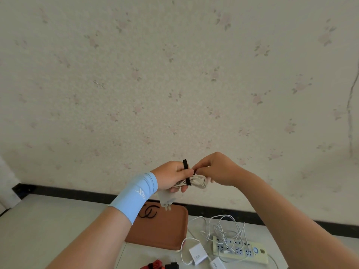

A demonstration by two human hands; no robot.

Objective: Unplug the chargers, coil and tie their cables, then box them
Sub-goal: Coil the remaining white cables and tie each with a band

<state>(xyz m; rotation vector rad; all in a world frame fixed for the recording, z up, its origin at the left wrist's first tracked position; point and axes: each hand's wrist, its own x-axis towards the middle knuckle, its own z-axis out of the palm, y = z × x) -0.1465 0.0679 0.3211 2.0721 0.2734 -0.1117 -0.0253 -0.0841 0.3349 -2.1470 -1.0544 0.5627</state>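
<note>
My left hand (172,176) grips a coiled white cable (198,182) held up in front of the wall, with its white charger plug (165,200) hanging below the palm. A black strap tie (186,172) wraps around the coil. My right hand (215,168) pinches the end of that tie just right of the left thumb. On the floor below lie two white chargers (195,256), one marked 120W, with a loose tangle of white cables (223,229) over a pale green power strip (240,249).
A brown tray-like lid (163,232) lies on the floor under my hands with black ties (148,212) on it. Red and black items (163,265) sit at the bottom edge. A black skirting strip runs along the wallpapered wall.
</note>
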